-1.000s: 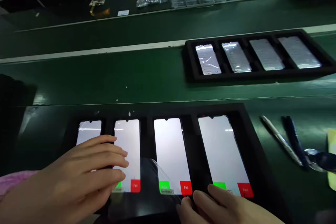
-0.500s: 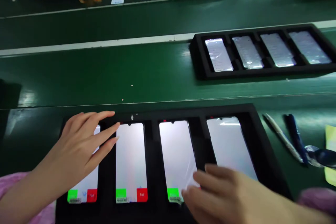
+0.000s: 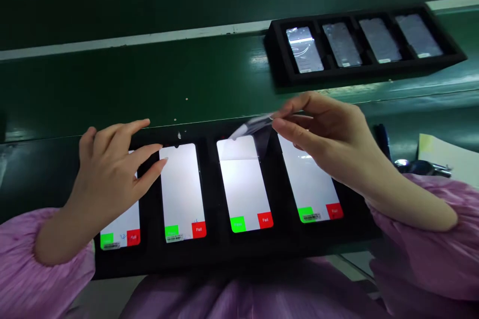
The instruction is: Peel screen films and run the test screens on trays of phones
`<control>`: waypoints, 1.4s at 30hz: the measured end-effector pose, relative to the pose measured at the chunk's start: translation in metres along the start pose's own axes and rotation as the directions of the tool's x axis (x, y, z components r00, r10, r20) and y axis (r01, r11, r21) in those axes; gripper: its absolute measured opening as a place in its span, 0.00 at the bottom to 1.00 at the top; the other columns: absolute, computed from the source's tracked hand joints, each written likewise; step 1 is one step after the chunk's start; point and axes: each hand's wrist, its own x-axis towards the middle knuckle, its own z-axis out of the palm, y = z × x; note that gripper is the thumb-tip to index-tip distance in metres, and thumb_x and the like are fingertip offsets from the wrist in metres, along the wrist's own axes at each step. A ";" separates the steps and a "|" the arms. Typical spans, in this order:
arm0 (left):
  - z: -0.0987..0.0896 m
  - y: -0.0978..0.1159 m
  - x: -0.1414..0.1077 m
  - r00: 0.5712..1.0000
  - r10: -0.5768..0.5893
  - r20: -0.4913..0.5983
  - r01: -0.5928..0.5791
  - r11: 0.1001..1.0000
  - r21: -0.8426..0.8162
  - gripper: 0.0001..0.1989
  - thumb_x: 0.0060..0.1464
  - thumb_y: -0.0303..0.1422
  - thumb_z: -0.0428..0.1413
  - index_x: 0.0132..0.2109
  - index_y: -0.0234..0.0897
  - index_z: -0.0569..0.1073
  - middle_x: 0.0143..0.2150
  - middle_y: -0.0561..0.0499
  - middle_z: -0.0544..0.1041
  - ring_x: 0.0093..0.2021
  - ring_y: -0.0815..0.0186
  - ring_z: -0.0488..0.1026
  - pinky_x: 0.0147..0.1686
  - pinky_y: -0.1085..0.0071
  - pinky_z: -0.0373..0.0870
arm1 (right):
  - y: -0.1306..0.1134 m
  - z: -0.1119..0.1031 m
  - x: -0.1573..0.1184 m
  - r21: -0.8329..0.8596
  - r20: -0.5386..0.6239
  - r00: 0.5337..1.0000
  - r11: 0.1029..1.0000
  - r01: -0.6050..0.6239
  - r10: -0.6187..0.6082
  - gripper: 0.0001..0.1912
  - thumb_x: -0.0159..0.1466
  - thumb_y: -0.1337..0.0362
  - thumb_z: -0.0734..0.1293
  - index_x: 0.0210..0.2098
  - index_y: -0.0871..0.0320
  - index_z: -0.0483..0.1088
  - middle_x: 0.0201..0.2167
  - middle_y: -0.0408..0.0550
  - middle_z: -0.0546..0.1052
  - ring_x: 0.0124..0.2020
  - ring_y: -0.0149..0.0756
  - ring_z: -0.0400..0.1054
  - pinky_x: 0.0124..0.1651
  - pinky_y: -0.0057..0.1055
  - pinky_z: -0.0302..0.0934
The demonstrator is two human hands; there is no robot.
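Green conveyor belt (image 3: 112, 84) runs under everything. Nearest, pink sleeves (image 3: 48, 254) at black foam tray (image 3: 239, 254); four phones lie face-up in its slots, screens lit, green and red buttons showing. Left hand (image 3: 112, 179) open, spread over first phone, touching nothing firmly, gripping nothing; I read it as bracing. Right hand (image 3: 322, 144) above third phone (image 3: 243, 189), fingers (image 3: 284, 127) pinching clear film (image 3: 254, 127), sheet peeled up from top edge, held off screen. Beyond, second black tray (image 3: 366, 45), four more phones.

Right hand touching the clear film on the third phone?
Touching. The head view shows the right hand pinching the lifted edge of the clear film in its grip, above the top of the third phone.
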 end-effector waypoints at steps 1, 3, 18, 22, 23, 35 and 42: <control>0.001 0.002 0.000 1.000 -0.004 -0.012 0.004 1.000 -0.006 0.14 0.71 0.40 0.51 0.50 0.43 0.79 0.68 0.51 0.67 0.69 0.44 0.63 0.69 0.31 0.54 | -0.001 0.000 -0.006 -0.003 0.010 1.000 1.000 0.018 -0.018 0.08 0.68 0.57 0.73 0.37 0.51 0.72 0.36 0.44 0.74 0.33 0.34 0.70 0.31 0.31 0.66; 0.004 0.004 0.001 0.999 -0.009 -0.033 0.008 1.000 -0.008 0.13 0.70 0.41 0.52 0.49 0.42 0.79 0.66 0.47 0.71 0.68 0.43 0.65 0.67 0.30 0.57 | -0.002 0.004 -0.018 -0.040 0.077 0.995 0.996 0.074 -0.070 0.06 0.69 0.59 0.72 0.38 0.53 0.73 0.40 0.46 0.74 0.33 0.32 0.70 0.29 0.28 0.68; -0.009 0.061 -0.005 0.935 0.352 -0.050 -0.355 0.920 -0.168 0.13 0.63 0.26 0.55 0.50 0.44 0.78 0.46 0.50 0.75 0.46 0.61 0.70 0.65 0.44 0.60 | 0.003 0.013 -0.011 -0.211 0.130 0.990 0.974 0.088 -0.061 0.02 0.71 0.64 0.69 0.40 0.53 0.74 0.24 0.38 0.74 0.20 0.29 0.70 0.23 0.28 0.64; 0.004 0.088 -0.001 0.893 0.448 0.032 -0.434 0.880 -0.191 0.20 0.65 0.28 0.51 0.61 0.39 0.74 0.44 0.48 0.76 0.41 0.61 0.70 0.53 0.51 0.61 | 0.006 0.008 -0.014 -0.077 0.061 0.997 0.996 -0.041 0.046 0.06 0.71 0.57 0.71 0.41 0.52 0.74 0.29 0.40 0.77 0.22 0.31 0.73 0.22 0.29 0.68; 0.007 0.092 0.000 0.895 0.444 0.038 -0.430 0.883 -0.188 0.21 0.65 0.29 0.50 0.63 0.38 0.73 0.44 0.48 0.76 0.41 0.61 0.69 0.52 0.51 0.61 | 0.006 0.008 -0.016 -0.062 0.057 0.997 0.997 -0.047 0.051 0.06 0.71 0.57 0.71 0.41 0.52 0.74 0.32 0.42 0.78 0.23 0.31 0.74 0.22 0.29 0.70; -0.013 0.021 0.000 0.995 0.102 0.011 -0.099 0.985 -0.140 0.15 0.67 0.31 0.52 0.54 0.51 0.78 0.46 0.52 0.72 0.49 0.58 0.68 0.57 0.44 0.61 | -0.004 0.022 -0.055 -0.393 0.501 0.764 0.680 0.619 -0.406 0.11 0.72 0.74 0.60 0.44 0.59 0.73 0.39 0.51 0.81 0.37 0.39 0.77 0.33 0.33 0.71; -0.004 0.009 0.001 0.998 -0.002 0.066 -0.003 0.997 0.074 0.16 0.68 0.34 0.52 0.56 0.51 0.79 0.50 0.46 0.73 0.51 0.52 0.68 0.52 0.46 0.63 | -0.003 0.043 -0.080 -0.311 0.725 0.429 0.300 0.902 -0.538 0.13 0.71 0.69 0.63 0.47 0.58 0.79 0.42 0.47 0.82 0.47 0.43 0.75 0.53 0.37 0.72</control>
